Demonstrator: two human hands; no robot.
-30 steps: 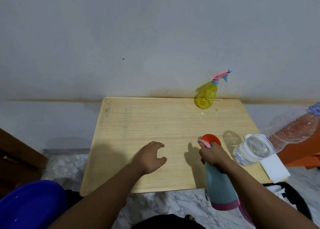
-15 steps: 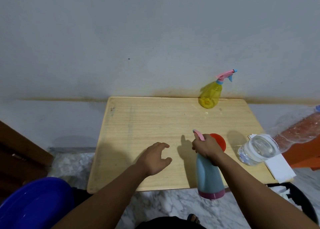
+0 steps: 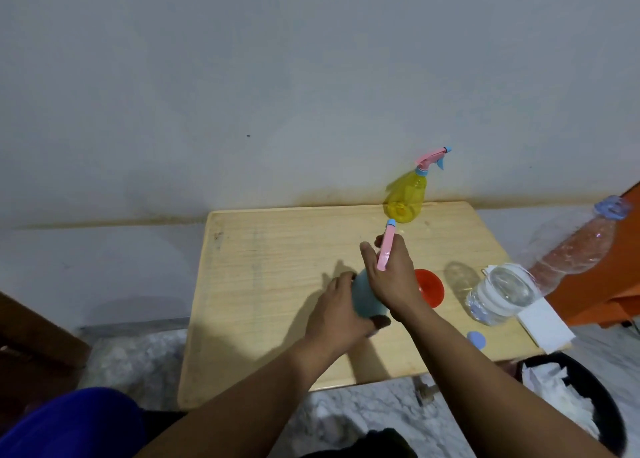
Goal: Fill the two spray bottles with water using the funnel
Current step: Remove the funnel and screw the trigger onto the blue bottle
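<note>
Light: dim, flat, cool grey across the upper frame | Shadows: soft, my hands' fall left on the table [image 3: 263, 249]; the water bottle [image 3: 502, 294] casts a faint ring left of itself | Glare: none | Blur: slight softness on my hands | Edges: wide-angle bending at lower corners.

From my remote feed: a pale wooden table [image 3: 277, 284] with visible grain and a matt finish fills centre frame; at its upper right a translucent yellow plastic spray bottle [image 3: 406, 197], at right a glossy red plastic funnel [image 3: 429, 289] and a clear, crinkled plastic water bottle [image 3: 512, 291] on white paper [image 3: 543, 322]; marbled stone floor [image 3: 363, 412] along the bottom; matt painted wall [image 3: 277, 76] above
</note>
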